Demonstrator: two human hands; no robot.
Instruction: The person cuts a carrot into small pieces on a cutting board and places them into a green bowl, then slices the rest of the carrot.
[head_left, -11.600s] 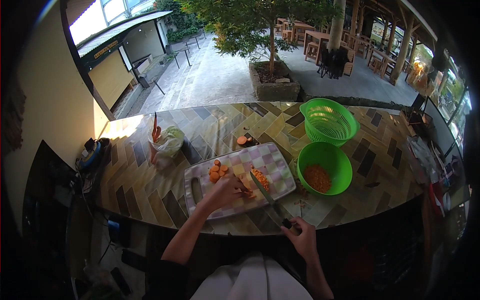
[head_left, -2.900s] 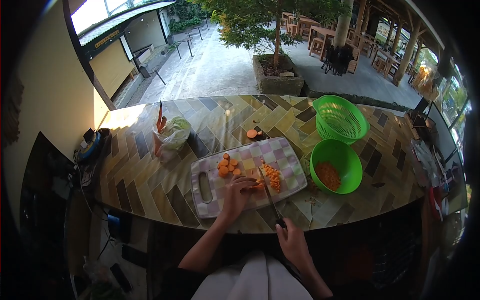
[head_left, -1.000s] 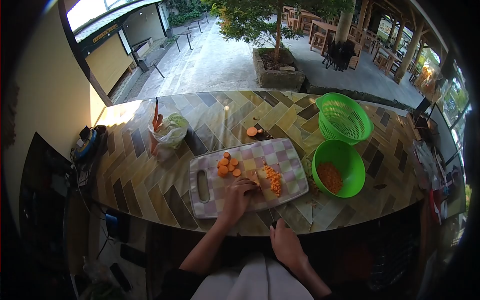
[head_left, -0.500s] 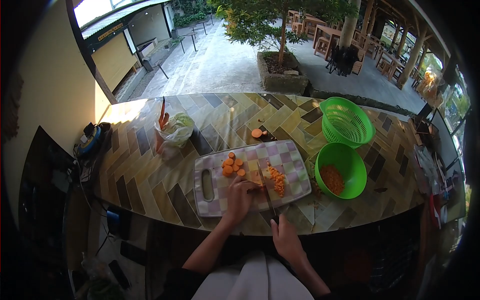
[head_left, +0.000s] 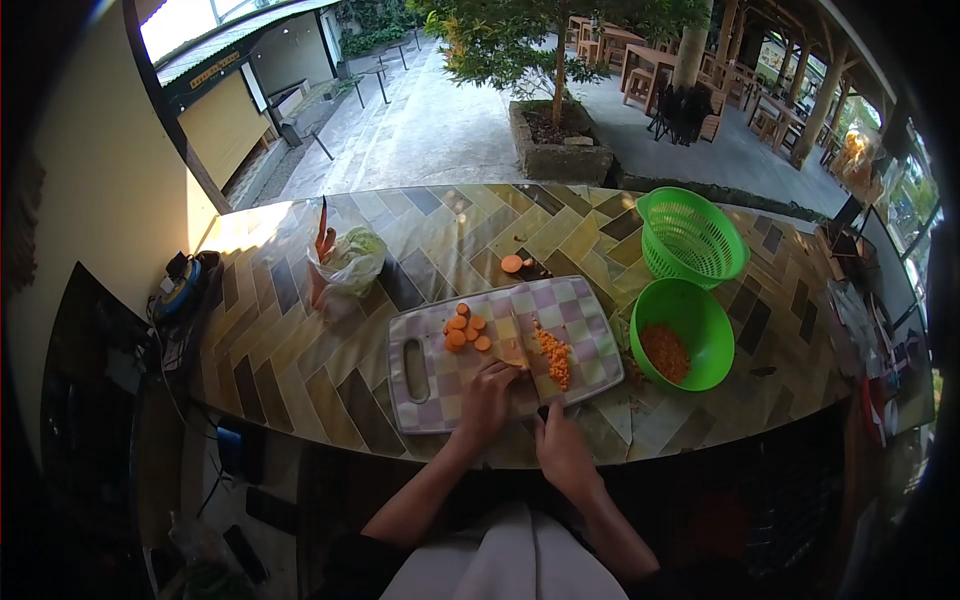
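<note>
My right hand is closed around the black handle of a knife, whose blade points away from me across the cutting board. My left hand lies low on the board, its fingers bent and pressed down on a carrot piece that they mostly hide, close to the blade's left side. Carrot rounds are heaped on the board beyond that hand. To the right of the knife is a small pile of diced carrot. The board is checked pink and white, with a handle slot at its left end.
Right of the board stands a green bowl with chopped carrot inside, and behind it a green colander. A carrot stub lies beyond the board. At the left rear are a plastic bag with pale green vegetable and whole carrots.
My right hand has moved slightly forward and left with the knife, bringing the handle nearer the board. My left hand stays about where it was.
</note>
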